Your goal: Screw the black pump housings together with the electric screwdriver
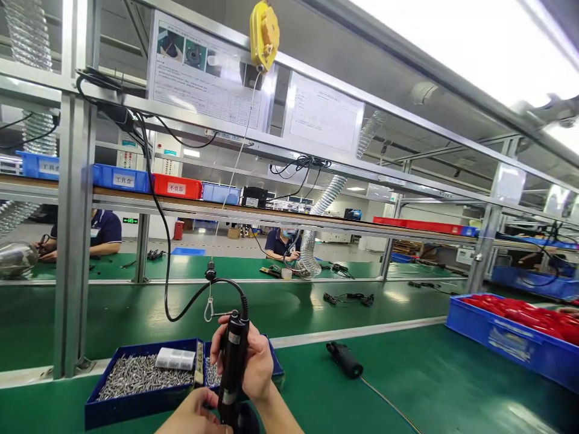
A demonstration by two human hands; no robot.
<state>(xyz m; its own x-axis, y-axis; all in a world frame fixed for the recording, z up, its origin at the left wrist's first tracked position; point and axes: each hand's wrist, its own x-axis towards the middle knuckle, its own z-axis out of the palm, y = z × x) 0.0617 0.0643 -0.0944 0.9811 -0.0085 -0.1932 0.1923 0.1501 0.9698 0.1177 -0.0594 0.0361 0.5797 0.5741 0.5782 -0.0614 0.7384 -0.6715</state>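
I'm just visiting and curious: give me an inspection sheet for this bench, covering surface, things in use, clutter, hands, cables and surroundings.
Surface: green bench; no spills seen.
Things in use: black tool, upright; blue tray of screws, a second tray partly hidden.
Clutter: pale case on the screws; dark piece lying loose.
Hands: right hand around the tool; left hand at its lower end.
Cables: black cable loops from the tool's top up to the frame; thin wire from the dark piece.
Surroundings: blue crate of red parts; two people beyond.
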